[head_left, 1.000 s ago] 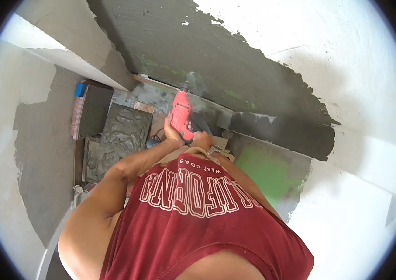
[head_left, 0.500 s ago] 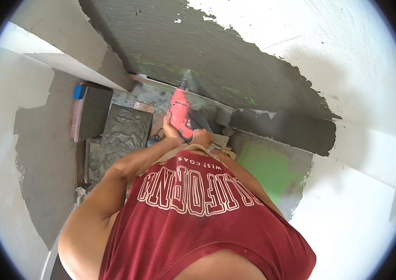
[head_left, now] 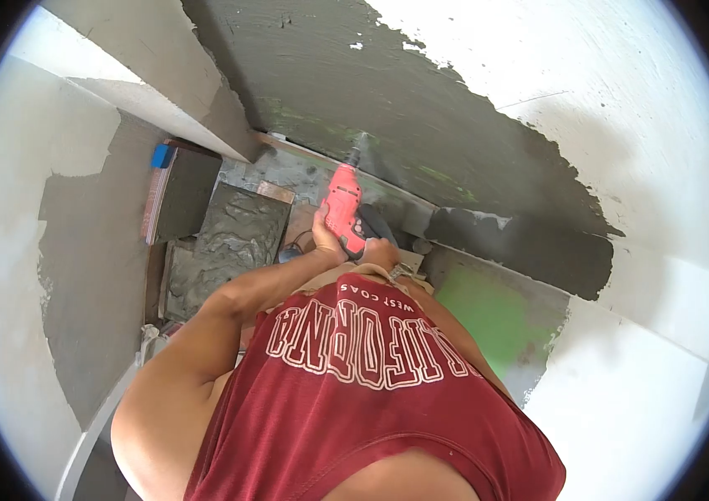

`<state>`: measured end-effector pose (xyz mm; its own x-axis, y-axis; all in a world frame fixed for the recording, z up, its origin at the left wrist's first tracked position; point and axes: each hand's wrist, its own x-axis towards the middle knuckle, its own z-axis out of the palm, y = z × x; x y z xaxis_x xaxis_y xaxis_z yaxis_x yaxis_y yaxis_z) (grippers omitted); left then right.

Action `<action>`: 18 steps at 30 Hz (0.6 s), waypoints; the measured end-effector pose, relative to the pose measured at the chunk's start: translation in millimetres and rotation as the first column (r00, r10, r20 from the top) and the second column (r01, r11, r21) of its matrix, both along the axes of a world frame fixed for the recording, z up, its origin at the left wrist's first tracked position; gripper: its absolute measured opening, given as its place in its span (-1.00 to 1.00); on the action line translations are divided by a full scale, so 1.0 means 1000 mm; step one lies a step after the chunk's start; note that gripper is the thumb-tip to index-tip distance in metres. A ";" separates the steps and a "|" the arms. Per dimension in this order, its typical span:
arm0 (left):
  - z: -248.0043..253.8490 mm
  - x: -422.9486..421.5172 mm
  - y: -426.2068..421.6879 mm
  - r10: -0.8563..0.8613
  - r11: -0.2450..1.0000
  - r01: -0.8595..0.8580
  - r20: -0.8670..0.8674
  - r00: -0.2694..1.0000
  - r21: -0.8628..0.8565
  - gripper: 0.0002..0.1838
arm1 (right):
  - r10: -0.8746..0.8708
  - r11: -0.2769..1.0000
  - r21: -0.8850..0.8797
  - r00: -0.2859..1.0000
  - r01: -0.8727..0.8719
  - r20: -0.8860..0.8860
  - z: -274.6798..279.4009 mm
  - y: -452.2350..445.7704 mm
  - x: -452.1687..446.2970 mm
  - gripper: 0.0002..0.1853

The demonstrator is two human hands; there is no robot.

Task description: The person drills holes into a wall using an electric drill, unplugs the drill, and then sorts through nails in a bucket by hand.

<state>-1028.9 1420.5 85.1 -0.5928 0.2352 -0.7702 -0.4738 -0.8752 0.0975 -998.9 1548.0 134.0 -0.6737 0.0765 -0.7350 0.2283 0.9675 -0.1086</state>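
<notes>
A red power drill (head_left: 343, 203) points away from me, its dark chuck and bit (head_left: 355, 155) at the lower part of the grey-plastered wall (head_left: 421, 117). Pale dust shows around the bit's tip, so I cannot tell how deep it sits. Wrapped around the left side of the drill body is my left hand (head_left: 325, 238). My right hand (head_left: 382, 253) grips the drill's rear handle, its fingers partly hidden. A watch or bracelet (head_left: 402, 271) circles my right wrist.
To the left, several stacked tiles (head_left: 191, 194) stand upright with a blue piece (head_left: 162, 155) at one corner. Slabs coated in rough grey mortar (head_left: 237, 230) lie beside them. A green-stained surface (head_left: 488, 309) is at right, below a dark plastered strip (head_left: 529, 250).
The view has shifted slightly, so the drill and both hands appear a little farther right and lower. Both hands keep their hold, and the bit stays at the wall.
</notes>
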 end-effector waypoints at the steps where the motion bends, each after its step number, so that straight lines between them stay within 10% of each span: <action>1: -0.003 0.001 -0.001 -0.006 0.999 0.007 -0.007 1.000 0.053 -0.46 | 0.001 1.000 -0.008 1.000 -0.001 -0.005 0.000 0.000 0.001 -0.39; 18: 0.000 -0.003 0.001 -0.040 0.997 0.041 0.014 0.999 -0.060 -0.41 | -0.018 0.999 -0.028 0.999 0.017 -0.041 0.006 0.001 0.000 -0.40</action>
